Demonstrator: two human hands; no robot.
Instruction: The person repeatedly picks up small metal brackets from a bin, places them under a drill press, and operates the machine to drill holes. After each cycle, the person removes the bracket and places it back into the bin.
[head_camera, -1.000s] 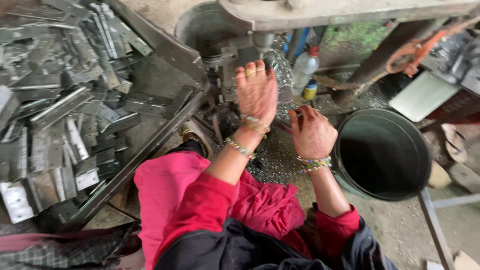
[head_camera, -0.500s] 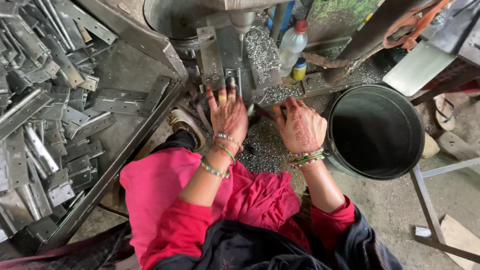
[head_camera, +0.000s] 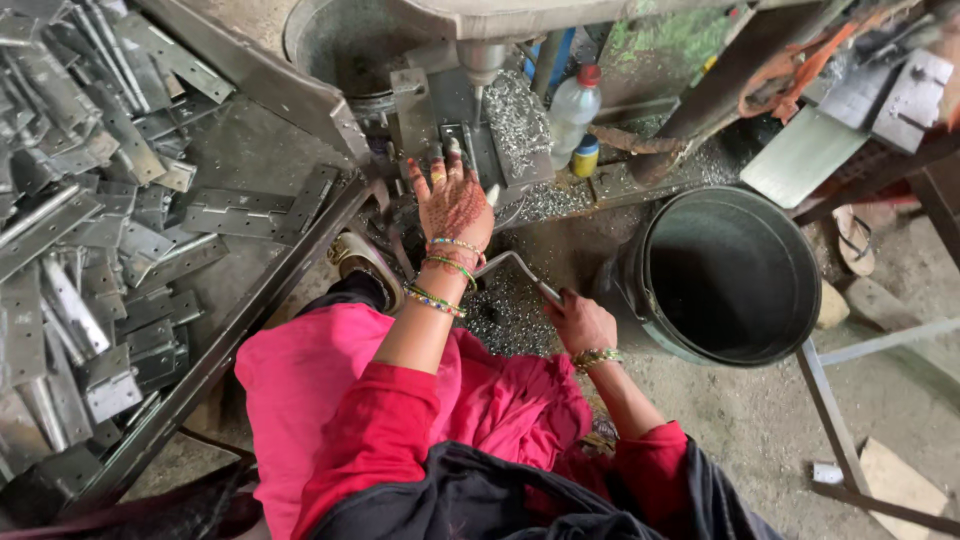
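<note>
Since half a second ago, right hand (head_camera: 580, 322) has dropped onto the bent metal handle (head_camera: 515, 268), fingers wrapped around it; left hand (head_camera: 452, 200) rests fingers spread on the drill fixture (head_camera: 470, 135).

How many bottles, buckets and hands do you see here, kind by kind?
Bottles: 2, a clear bottle with a red cap and a small yellow bottle beside it.
Buckets: 1, the dark bucket.
Hands: 2, left hand flat on the machine, right hand gripping a metal handle.
Total: 5.
</note>
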